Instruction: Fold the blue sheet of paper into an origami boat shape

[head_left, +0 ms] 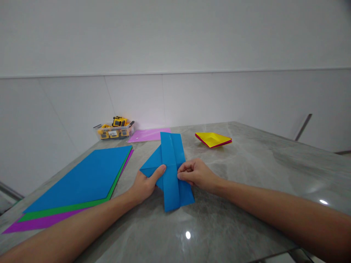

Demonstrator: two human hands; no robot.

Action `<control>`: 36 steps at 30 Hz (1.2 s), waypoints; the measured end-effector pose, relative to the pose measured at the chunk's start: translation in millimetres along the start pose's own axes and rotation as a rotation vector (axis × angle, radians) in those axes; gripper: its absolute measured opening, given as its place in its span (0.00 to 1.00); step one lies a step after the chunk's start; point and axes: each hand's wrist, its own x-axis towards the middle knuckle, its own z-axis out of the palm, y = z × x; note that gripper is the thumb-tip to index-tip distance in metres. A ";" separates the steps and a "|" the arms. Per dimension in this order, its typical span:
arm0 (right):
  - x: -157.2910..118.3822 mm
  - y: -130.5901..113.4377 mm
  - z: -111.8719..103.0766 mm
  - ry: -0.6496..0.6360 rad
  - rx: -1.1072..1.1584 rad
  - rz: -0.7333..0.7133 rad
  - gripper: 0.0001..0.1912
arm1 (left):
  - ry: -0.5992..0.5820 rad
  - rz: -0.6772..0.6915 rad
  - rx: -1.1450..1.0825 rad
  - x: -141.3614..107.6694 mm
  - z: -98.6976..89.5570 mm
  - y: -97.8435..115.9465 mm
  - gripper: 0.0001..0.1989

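A folded sheet of blue paper [170, 175] is held up over the middle of the grey table, with a pointed triangular part on its left and upright folded strips on its right. My left hand [145, 184] grips it from the left, thumb on the front and the other fingers hidden behind. From the right, my right hand [197, 175] pinches the fold near the paper's middle between thumb and curled fingers.
On the left lie stacked blue, green and purple paper sheets [85, 177]. Behind are a clear plastic box [113, 132] of yellow toy vehicles and pink paper [148, 135]. A folded yellow-and-red paper piece [214, 139] rests at the back right of the marbled table [260, 164].
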 end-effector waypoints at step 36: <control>-3.2 -4.8 2.4 -0.084 -0.071 0.073 0.04 | 0.067 0.060 0.031 -1.7 0.3 1.4 0.20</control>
